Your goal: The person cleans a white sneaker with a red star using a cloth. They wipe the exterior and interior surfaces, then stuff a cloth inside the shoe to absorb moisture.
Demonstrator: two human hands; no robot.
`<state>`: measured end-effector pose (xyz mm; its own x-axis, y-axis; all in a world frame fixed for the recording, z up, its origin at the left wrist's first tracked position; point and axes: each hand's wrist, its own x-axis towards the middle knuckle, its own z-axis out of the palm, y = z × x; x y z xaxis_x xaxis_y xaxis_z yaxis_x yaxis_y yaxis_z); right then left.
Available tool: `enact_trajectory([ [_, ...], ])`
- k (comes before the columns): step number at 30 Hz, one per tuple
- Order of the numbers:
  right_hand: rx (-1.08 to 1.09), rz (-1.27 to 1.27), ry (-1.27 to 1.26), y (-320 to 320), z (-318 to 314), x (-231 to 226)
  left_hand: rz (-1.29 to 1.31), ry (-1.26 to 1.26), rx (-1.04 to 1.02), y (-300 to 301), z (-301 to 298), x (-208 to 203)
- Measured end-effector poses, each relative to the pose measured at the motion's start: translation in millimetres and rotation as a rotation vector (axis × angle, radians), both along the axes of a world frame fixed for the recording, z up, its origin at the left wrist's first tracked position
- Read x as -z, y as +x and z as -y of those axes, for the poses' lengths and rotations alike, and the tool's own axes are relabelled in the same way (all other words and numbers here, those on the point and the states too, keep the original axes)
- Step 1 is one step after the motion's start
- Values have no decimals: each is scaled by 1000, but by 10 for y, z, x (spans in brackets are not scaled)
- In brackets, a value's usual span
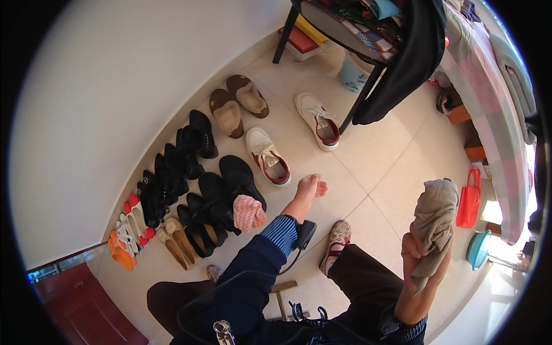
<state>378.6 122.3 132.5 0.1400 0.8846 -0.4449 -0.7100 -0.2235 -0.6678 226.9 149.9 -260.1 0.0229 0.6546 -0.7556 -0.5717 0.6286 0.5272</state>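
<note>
My right hand [415,250] grips a crumpled greyish-beige cloth [436,213], raised at the right above my knee. My left hand [312,188] reaches forward over the floor with nothing in it, its fingers loosely apart. Just ahead of it stands a white sneaker [261,146] with a red lining; its mate, another white sneaker [313,115], stands farther off by the chair leg. Left of my left wrist, a pink-and-white checked cloth [249,214] lies bunched on the heel end of a black shoe [237,172].
Rows of shoes line the wall: brown-and-beige slippers [227,112], several black pairs, tan flats [179,244] and orange sandals [121,253]. A dark-legged chair [368,98] with fabrics stands ahead. At right are a bed [483,103], a red bag [470,198] and a teal basin [477,250].
</note>
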Motion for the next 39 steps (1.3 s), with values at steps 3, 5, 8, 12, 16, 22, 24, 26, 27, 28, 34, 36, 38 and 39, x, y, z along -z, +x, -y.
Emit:
enact_trajectory([
  [3, 28, 46, -27, 47, 14, 4, -521, 189, 186, -57, -499, 33],
  [5, 25, 39, -32, 75, 3, 16, -889, 269, 203, -90, -761, -9],
  [8, 126, 84, -136, 89, -29, 19, -1296, 412, 268, -210, -1171, -115],
  [12, 94, 156, -157, 56, -67, -36, -1565, 560, 389, -264, -1561, -168],
  [16, 93, 246, -318, 48, -81, -93, -1836, 531, 549, -185, -1817, -26],
  [22, 264, 302, -322, 129, -52, 20, -1999, 586, 839, -218, -2059, 216],
  [24, 274, 367, -352, 153, -10, 61, -1957, 623, 850, -263, -2097, 261],
  [26, 246, 498, -361, 176, 43, 86, -1915, 643, 795, -313, -2122, 274],
  [27, 216, 575, -352, 187, 69, 95, -1861, 631, 815, -340, -2119, 260],
  [28, 186, 650, -346, 196, 88, 97, -1809, 708, 718, -388, -2102, 229],
  [34, -6, 209, -309, 93, 90, -22, -1607, 867, 541, -619, -1600, -429],
  [36, -107, 314, -266, -18, 50, -114, -1595, 973, 405, -680, -1334, -815],
  [38, -237, 412, -151, -144, 8, -190, -1587, 1045, 322, -744, -1058, -1245],
  [39, -346, 554, -191, -197, 7, -234, -1592, 1064, 307, -795, -899, -1471],
])
